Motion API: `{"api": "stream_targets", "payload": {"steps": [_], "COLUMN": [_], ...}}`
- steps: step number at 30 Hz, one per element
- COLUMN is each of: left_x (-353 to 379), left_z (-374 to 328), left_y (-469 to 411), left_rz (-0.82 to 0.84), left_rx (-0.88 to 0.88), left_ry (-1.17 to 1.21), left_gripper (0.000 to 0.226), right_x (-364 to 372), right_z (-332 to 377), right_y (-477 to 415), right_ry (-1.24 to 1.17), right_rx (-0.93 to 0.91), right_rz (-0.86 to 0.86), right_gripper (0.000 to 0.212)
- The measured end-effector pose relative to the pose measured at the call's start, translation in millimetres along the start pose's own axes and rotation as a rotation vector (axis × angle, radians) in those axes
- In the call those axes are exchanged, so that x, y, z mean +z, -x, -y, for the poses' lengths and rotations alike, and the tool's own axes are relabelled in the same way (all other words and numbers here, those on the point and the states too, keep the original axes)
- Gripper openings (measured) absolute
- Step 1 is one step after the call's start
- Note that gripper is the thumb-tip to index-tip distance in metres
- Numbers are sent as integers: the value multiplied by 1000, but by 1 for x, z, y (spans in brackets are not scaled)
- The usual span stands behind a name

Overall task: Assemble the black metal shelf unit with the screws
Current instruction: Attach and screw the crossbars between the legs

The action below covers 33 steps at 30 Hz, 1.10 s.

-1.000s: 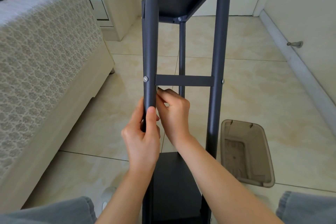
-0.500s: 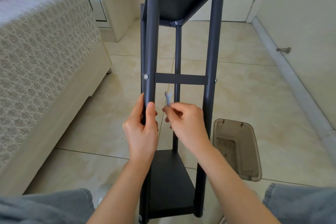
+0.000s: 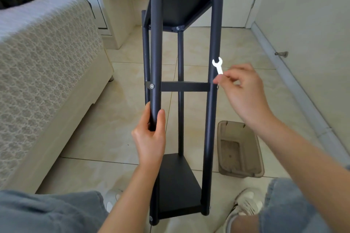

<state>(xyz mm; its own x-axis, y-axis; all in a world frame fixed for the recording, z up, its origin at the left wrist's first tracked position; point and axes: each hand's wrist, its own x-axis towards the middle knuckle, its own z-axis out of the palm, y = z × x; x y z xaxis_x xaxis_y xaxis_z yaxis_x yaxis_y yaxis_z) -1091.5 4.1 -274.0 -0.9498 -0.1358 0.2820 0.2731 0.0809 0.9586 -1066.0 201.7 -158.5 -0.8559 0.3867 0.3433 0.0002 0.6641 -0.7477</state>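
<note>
The right hand (image 3: 244, 91) has swung out from between the front posts to the right of the right post, taking the small flat silver wrench (image 3: 217, 65) along; its grip pinches the wrench's lower end, open head pointing up beside that post. Nearest, the black metal shelf unit (image 3: 180, 181) stands upright on the beige tiled floor (image 3: 113, 138) between the person's knees. The left hand (image 3: 149, 138) closes its grip around the front left post, below the black crossbar (image 3: 184, 86) and its silver screw (image 3: 151, 86). A translucent brown plastic bin (image 3: 238, 149) lies right of the unit, and a bed with a cream patterned cover (image 3: 47, 53) stands left
</note>
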Motion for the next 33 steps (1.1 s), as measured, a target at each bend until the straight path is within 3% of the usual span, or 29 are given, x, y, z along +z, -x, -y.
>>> {"api": "stream_targets", "payload": {"steps": [5, 11, 16, 22, 28, 33], "left_x": [-2, -2, -4, -9, -15, -17], "left_z": [2, -2, 0, 7, 11, 15], "left_y": [1, 1, -3, -12, -19, -24], "left_rz": [-9, 2, -32, -81, -119, -133], "left_rx": [13, 60, 40, 4, -7, -26], "left_ry": [-20, -75, -104, -59, -25, 8], "left_gripper": [50, 25, 31, 39, 17, 16], "right_x": [-9, -4, 5, 22, 28, 30], "right_z": [-3, -5, 0, 10, 28, 42], "right_y": [-25, -31, -44, -47, -46, -49], "right_ry": [30, -292, -547, -410, -430, -512], "right_rx": [19, 159, 268, 163, 124, 97], "right_rz": [164, 306, 323, 344, 392, 428], "right_gripper": [13, 21, 18, 19, 18, 18]}}
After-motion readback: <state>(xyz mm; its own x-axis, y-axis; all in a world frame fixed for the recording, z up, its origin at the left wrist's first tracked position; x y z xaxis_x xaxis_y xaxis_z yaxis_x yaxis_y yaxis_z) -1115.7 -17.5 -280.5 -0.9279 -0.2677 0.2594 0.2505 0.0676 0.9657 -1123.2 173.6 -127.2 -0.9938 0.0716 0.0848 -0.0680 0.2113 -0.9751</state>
